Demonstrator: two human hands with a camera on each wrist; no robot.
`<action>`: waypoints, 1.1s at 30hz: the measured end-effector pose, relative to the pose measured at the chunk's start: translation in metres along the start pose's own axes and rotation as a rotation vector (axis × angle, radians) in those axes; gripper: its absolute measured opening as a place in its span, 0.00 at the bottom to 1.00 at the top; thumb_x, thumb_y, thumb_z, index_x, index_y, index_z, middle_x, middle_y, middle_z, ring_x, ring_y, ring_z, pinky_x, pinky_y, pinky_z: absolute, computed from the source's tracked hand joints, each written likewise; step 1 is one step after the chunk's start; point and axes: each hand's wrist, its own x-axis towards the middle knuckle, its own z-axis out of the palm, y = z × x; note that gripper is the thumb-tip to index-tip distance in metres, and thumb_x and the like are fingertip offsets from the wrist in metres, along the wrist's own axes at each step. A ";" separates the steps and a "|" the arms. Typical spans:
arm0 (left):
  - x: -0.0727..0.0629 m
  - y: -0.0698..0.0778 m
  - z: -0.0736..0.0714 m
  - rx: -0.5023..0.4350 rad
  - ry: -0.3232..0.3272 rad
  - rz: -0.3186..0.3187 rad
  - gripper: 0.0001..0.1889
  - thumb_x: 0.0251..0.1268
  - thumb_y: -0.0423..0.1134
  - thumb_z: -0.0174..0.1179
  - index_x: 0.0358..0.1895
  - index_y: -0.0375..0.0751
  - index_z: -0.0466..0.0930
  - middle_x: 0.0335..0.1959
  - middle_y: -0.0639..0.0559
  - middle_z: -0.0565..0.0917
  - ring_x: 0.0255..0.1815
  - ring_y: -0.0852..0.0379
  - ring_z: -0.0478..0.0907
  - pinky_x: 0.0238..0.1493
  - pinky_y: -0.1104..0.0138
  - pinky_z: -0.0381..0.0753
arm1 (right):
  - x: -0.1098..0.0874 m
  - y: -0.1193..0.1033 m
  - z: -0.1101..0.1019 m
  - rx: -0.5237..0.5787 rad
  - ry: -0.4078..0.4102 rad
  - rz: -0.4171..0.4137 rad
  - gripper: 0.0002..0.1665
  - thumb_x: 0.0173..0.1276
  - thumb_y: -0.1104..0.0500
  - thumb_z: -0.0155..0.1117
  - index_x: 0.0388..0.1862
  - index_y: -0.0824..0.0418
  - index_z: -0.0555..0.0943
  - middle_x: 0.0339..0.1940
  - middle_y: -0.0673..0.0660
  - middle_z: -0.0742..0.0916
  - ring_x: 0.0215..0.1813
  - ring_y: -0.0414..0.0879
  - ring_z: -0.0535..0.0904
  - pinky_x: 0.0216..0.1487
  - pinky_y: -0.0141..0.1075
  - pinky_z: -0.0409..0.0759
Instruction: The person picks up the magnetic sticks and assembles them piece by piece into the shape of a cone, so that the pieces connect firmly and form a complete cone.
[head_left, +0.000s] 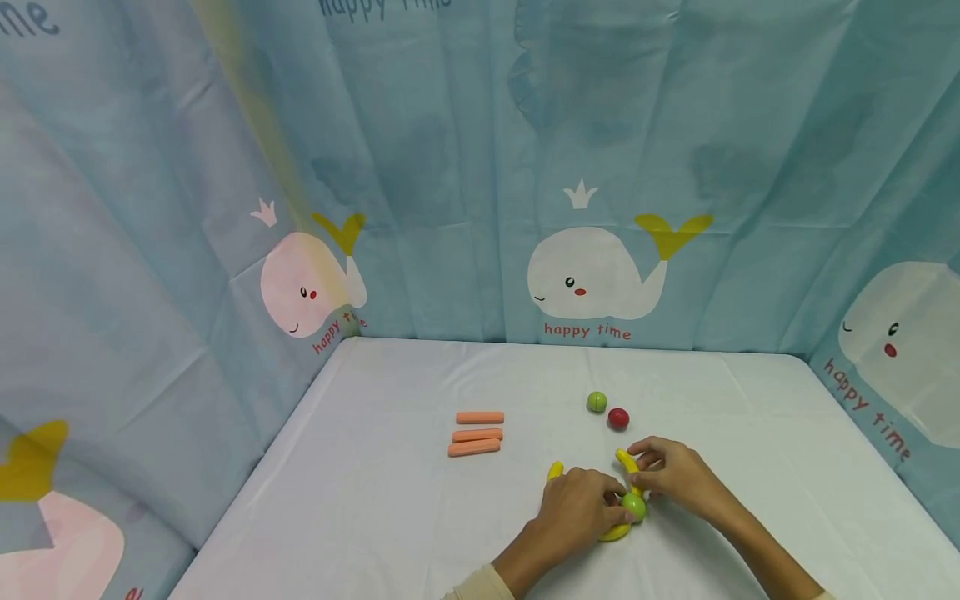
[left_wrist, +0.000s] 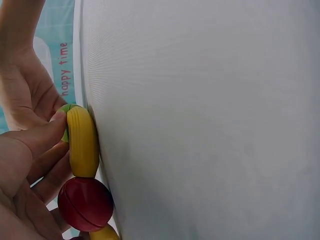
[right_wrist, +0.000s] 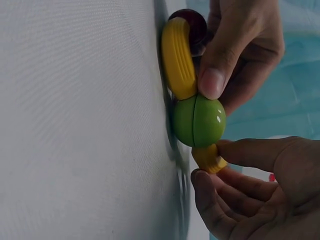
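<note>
A toy green ball with a seam [right_wrist: 199, 121] sits between two yellow toy bananas on the white table. My left hand [head_left: 573, 508] pinches the nearer banana [left_wrist: 84, 142] close to the green ball, its thumb right at that end. At the other end of this banana lies a red seamed ball [left_wrist: 86, 204], hidden under my left hand in the head view. Beyond the green ball, my right hand [head_left: 678, 479] pinches the farther banana [head_left: 627, 461] between thumb and fingers. Another yellow piece [head_left: 555, 471] sticks out behind the left hand.
Farther back on the table [head_left: 360, 467] lie a second green ball [head_left: 597, 402] and a red ball [head_left: 618, 418]. Three orange sticks [head_left: 480, 417] lie left of them, side by side. A blue whale-print curtain [head_left: 450, 275] hangs along the table's back and sides.
</note>
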 end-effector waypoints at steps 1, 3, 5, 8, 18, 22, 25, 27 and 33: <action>0.000 0.000 0.000 0.000 0.001 0.002 0.12 0.61 0.55 0.77 0.47 0.63 0.94 0.26 0.75 0.83 0.29 0.76 0.72 0.31 0.73 0.70 | 0.001 0.000 0.001 -0.010 -0.006 -0.007 0.24 0.63 0.62 0.77 0.57 0.68 0.84 0.43 0.57 0.88 0.41 0.48 0.86 0.38 0.38 0.86; 0.001 0.000 0.000 -0.004 0.000 0.010 0.11 0.62 0.55 0.77 0.47 0.64 0.94 0.25 0.75 0.82 0.27 0.76 0.70 0.31 0.74 0.69 | 0.001 0.000 0.002 -0.020 -0.013 -0.016 0.23 0.64 0.62 0.77 0.57 0.67 0.84 0.43 0.56 0.88 0.43 0.48 0.86 0.39 0.38 0.86; 0.001 -0.002 0.000 -0.015 0.001 0.025 0.11 0.62 0.54 0.77 0.46 0.63 0.94 0.25 0.75 0.82 0.27 0.76 0.70 0.31 0.74 0.69 | 0.000 0.000 0.003 -0.027 -0.021 -0.025 0.22 0.65 0.61 0.77 0.57 0.66 0.85 0.42 0.55 0.88 0.43 0.48 0.87 0.39 0.38 0.86; -0.001 -0.006 -0.003 -0.065 0.006 0.041 0.12 0.62 0.52 0.77 0.48 0.60 0.93 0.28 0.74 0.84 0.30 0.77 0.73 0.34 0.75 0.72 | -0.003 0.000 0.004 -0.060 -0.034 -0.044 0.24 0.66 0.57 0.77 0.57 0.65 0.84 0.41 0.53 0.88 0.42 0.46 0.85 0.38 0.37 0.84; -0.018 -0.031 -0.025 -0.078 0.070 -0.111 0.22 0.58 0.53 0.81 0.53 0.50 0.91 0.43 0.57 0.81 0.40 0.61 0.74 0.42 0.67 0.79 | -0.017 -0.008 0.007 -0.153 -0.106 -0.031 0.37 0.60 0.46 0.82 0.62 0.62 0.81 0.37 0.53 0.84 0.37 0.47 0.79 0.34 0.40 0.80; -0.027 -0.038 -0.027 -0.124 0.084 -0.177 0.31 0.56 0.55 0.81 0.59 0.42 0.86 0.48 0.50 0.76 0.43 0.55 0.74 0.45 0.63 0.81 | -0.017 -0.008 0.010 -0.126 -0.122 -0.069 0.35 0.58 0.52 0.82 0.61 0.64 0.81 0.38 0.54 0.84 0.36 0.47 0.79 0.31 0.38 0.81; -0.030 -0.042 -0.028 -0.134 0.058 -0.200 0.38 0.56 0.57 0.81 0.65 0.38 0.81 0.47 0.49 0.74 0.40 0.55 0.73 0.44 0.61 0.81 | -0.016 -0.010 0.011 -0.128 -0.107 -0.073 0.33 0.58 0.53 0.82 0.60 0.63 0.82 0.39 0.54 0.84 0.37 0.47 0.79 0.30 0.38 0.80; -0.032 -0.044 -0.027 -0.140 0.040 -0.208 0.41 0.55 0.58 0.81 0.67 0.38 0.79 0.45 0.50 0.74 0.37 0.56 0.72 0.42 0.63 0.80 | -0.015 -0.011 0.012 -0.139 -0.092 -0.062 0.32 0.58 0.54 0.82 0.60 0.61 0.83 0.40 0.53 0.85 0.38 0.47 0.79 0.32 0.38 0.80; -0.032 -0.046 -0.026 -0.194 0.030 -0.217 0.43 0.55 0.56 0.81 0.71 0.38 0.76 0.42 0.55 0.73 0.36 0.60 0.70 0.39 0.67 0.75 | -0.010 -0.015 0.015 -0.137 -0.068 -0.040 0.30 0.58 0.55 0.82 0.59 0.60 0.84 0.43 0.54 0.86 0.39 0.46 0.80 0.36 0.40 0.81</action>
